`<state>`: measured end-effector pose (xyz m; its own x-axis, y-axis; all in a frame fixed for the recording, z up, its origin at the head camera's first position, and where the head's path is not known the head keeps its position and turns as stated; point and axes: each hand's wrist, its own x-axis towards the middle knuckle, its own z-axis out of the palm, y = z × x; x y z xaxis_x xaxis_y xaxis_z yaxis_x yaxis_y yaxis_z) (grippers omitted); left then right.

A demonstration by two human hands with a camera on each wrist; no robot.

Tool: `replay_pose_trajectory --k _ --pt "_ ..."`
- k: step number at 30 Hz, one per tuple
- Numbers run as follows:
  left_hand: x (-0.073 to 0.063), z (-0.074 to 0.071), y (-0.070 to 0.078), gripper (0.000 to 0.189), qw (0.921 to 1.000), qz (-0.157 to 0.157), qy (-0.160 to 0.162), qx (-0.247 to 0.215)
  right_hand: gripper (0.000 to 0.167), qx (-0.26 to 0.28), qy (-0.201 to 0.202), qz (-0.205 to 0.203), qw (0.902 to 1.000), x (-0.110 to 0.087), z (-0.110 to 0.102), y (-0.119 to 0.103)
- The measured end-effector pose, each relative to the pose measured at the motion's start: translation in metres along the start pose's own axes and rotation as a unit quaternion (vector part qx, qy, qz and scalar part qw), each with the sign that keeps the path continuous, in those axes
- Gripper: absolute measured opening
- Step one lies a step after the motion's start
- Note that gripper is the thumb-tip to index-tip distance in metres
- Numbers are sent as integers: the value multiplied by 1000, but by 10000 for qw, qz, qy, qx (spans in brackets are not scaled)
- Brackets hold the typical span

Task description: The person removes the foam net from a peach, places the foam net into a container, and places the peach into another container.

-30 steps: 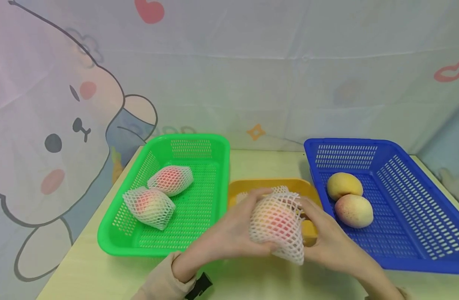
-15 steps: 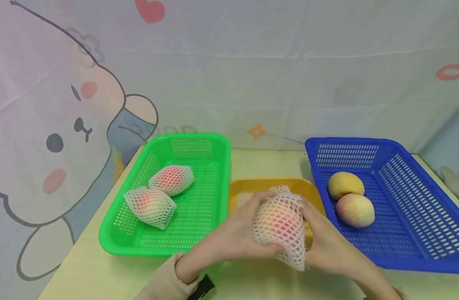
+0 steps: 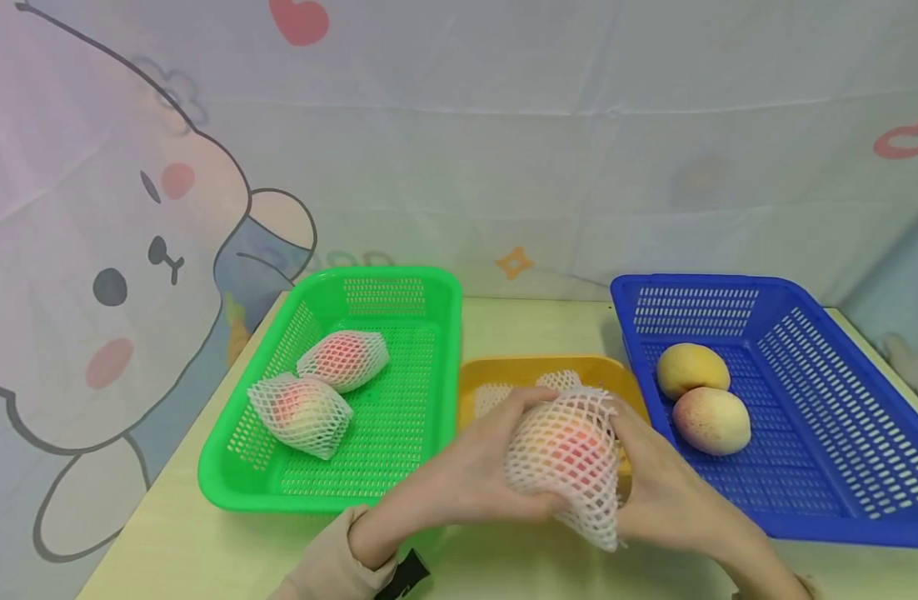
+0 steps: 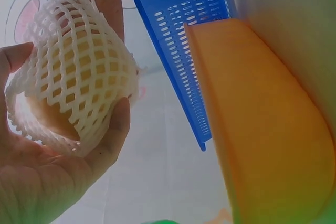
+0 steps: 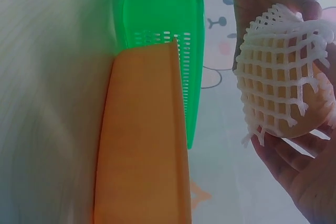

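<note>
Between both hands, above the near side of the yellow bin (image 3: 470,371), is a peach (image 3: 575,446) in a white foam net (image 3: 600,521). My left hand (image 3: 481,471) grips its left side, thumb low and fingers behind. On the right, my right hand (image 3: 669,492) holds the net's edge against the peach with thumb and fingers. A bare patch of peach (image 4: 55,116) shows through the net's opening in the left wrist view. In the right wrist view the net (image 5: 270,74) covers most of the fruit, leaving part of the peach (image 5: 304,111) uncovered. More foam nets (image 3: 491,398) lie in the bin.
A green basket (image 3: 447,375) on the left holds two netted peaches, one behind (image 3: 342,361) and one in front (image 3: 301,414). To the right, a blue basket (image 3: 804,533) contains a yellowish fruit (image 3: 691,371) and a bare peach (image 3: 712,422). Behind the table hangs a printed cloth (image 3: 534,192).
The netted peach has shifted slightly right and down with both hands, and the net's lower end hangs a little lower. The baskets and their fruit stay in place.
</note>
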<state>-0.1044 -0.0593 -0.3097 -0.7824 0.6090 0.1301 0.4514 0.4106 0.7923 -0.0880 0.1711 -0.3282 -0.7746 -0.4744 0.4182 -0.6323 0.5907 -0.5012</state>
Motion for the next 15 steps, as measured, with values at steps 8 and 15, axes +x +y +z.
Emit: replay_pose_trajectory --k 8,15 --pt "-1 -4 1 87 9999 103 52 56 94 120 -12 80 9999 -1 -4 2" --pt "-1 -6 -1 82 9998 177 89 103 90 233 -63 107 9997 -2 -7 2"
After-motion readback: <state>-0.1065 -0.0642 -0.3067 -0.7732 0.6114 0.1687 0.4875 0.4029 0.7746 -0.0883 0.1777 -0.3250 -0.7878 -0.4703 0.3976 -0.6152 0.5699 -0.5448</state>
